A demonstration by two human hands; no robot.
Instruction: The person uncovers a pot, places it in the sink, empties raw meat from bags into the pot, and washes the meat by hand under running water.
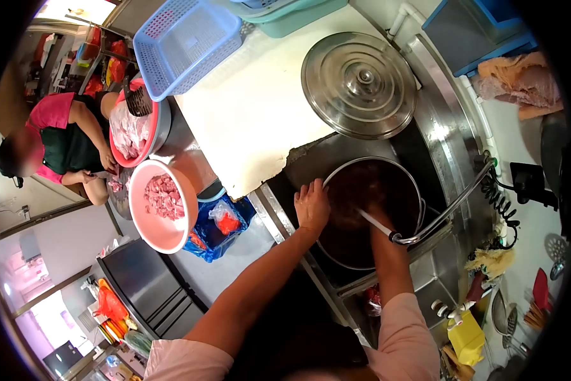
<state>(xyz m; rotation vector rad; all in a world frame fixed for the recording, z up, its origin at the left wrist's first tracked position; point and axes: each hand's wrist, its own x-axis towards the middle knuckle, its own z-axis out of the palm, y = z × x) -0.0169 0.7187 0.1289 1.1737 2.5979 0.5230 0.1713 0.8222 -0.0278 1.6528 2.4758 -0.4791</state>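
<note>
Pot under running spout, one hand at the rim, one inside

Large metal pot [369, 158] stands in a compartment of the steel sink [355, 147], dark inside, with a pale stream of water [370, 219] running into it. The left hand [312, 206] is at the pot's left rim, its fingers extended; whether they grip the edge cannot be told. The right hand [378, 219] reaches down inside the pot, beside the stream, and its fingers are hidden, so whether they are open or closed on something cannot be told.

The curved metal spout [458, 204] leans over the pot from the right, with a black coiled hose [500, 203] near its base. Beyond the pot, a round steel lid [361, 82] lies knob up, partly on a white board [253, 95]. A blue perforated basket [187, 41] sits at the board's far left, near a green tub [304, 20].

Left of the board, a pink bowl [190, 216] holds cut meat [163, 195], next to a red bowl [152, 136] with larger pieces. Beside them is another person [69, 130] in pink sleeves and a dark apron. A yellow container [466, 336] is at the lower right.
</note>
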